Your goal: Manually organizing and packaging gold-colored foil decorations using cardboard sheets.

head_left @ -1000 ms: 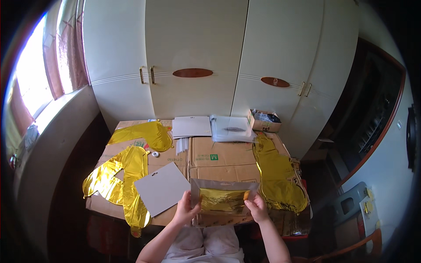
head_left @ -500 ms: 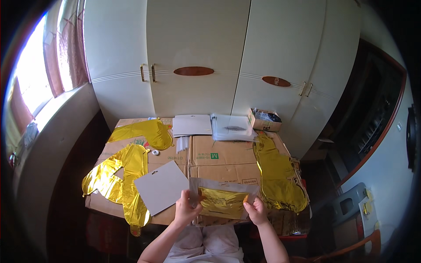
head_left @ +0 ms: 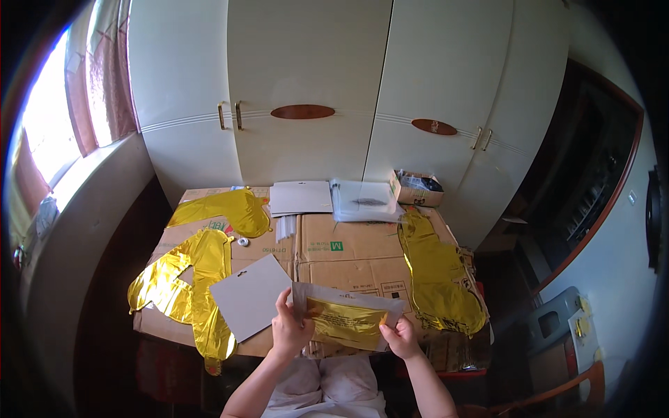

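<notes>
Over the near edge of the table I hold a clear plastic bag (head_left: 345, 324) with folded gold foil in it, stretched flat and slightly tilted. My left hand (head_left: 290, 329) grips its left end, the index finger raised along the side. At the other end, my right hand (head_left: 401, 338) pinches the bag between thumb and fingers. A pale grey card (head_left: 251, 296) with a hanging slot lies just left of the bag, beside my left hand. Flat gold foil balloons lie to the left, a large one with a hole (head_left: 209, 279) and another behind it (head_left: 237, 209). A third foil balloon (head_left: 442, 279) lies to the right.
Flattened cardboard (head_left: 324, 268) covers the table. Along its back are grey cards (head_left: 300, 198), white strips (head_left: 286, 228), a stack of clear bags (head_left: 364, 198) and a small open box (head_left: 418, 188). A small white roll (head_left: 242, 242) sits near the left balloons. White cabinets (head_left: 306, 63) stand behind.
My left index finger has lifted off the bag's edge. The bag has shifted slightly left and tilts a little more; both hands still hold it. The whole view has moved slightly.
</notes>
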{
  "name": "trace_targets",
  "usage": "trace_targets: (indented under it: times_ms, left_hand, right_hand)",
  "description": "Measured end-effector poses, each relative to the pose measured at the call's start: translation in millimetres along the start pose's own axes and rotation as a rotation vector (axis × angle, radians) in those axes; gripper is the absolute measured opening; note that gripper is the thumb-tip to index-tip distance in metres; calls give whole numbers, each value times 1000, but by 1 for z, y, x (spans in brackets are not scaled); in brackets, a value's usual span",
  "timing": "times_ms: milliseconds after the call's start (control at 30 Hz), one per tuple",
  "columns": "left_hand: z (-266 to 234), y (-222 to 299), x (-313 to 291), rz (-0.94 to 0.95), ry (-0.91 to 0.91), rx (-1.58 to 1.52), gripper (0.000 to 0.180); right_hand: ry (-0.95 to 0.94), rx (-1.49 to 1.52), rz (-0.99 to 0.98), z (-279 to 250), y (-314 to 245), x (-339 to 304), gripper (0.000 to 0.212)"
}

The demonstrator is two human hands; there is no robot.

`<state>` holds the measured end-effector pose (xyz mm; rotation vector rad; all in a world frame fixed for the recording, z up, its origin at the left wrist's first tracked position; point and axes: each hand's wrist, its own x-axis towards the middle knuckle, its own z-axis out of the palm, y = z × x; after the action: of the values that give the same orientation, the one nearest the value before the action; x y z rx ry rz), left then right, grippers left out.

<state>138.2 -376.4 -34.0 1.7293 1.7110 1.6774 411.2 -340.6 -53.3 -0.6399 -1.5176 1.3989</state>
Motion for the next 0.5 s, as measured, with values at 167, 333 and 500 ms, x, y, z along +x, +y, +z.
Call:
trace_targets:
  times_ms: [167, 333, 500]
  left_hand:
    - [-16, -14, 2, -128, -193, -227, 55]
    - [-5, -12, -3, -99, -188, -650, 31]
    - [-4, -22, -1, 3, -239, -849, 28]
  right_hand:
    - [88, 14, -34, 5, -11, 5, 21]
    - [156, -63, -46, 10, -19, 9, 20]
    - [200, -49, -58, 12, -42, 23, 18]
